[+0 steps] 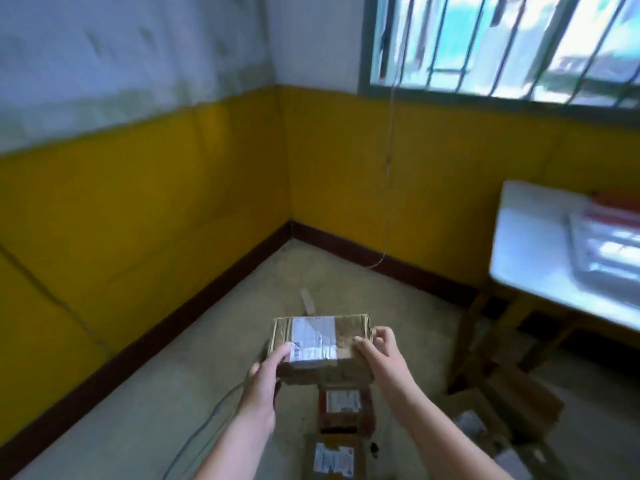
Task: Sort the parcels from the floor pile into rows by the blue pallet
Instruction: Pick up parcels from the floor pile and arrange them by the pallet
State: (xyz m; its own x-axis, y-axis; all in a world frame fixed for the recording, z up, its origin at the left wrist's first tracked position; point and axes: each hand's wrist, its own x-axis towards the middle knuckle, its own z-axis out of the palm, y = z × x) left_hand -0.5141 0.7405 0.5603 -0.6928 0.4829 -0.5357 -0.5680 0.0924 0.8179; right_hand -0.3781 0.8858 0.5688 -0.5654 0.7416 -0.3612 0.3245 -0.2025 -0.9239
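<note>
A brown cardboard parcel [323, 344] with a white shipping label and clear tape is held in the air in front of me, over the floor. My left hand [265, 379] grips its near left corner, thumb on top. My right hand [377, 344] holds its right end, fingers curled at the edge. Below it, two more labelled parcels lie in a line on the floor: a reddish-brown one [344, 408] and a brown one [332, 457]. The blue pallet is not in view.
A white-topped wooden table [540, 268] with papers stands at the right. Cardboard boxes [512, 414] lie under and beside it. Yellow walls meet in a corner ahead. A grey cable [207, 420] runs across the concrete floor at the left. A tape scrap [307, 301] lies ahead.
</note>
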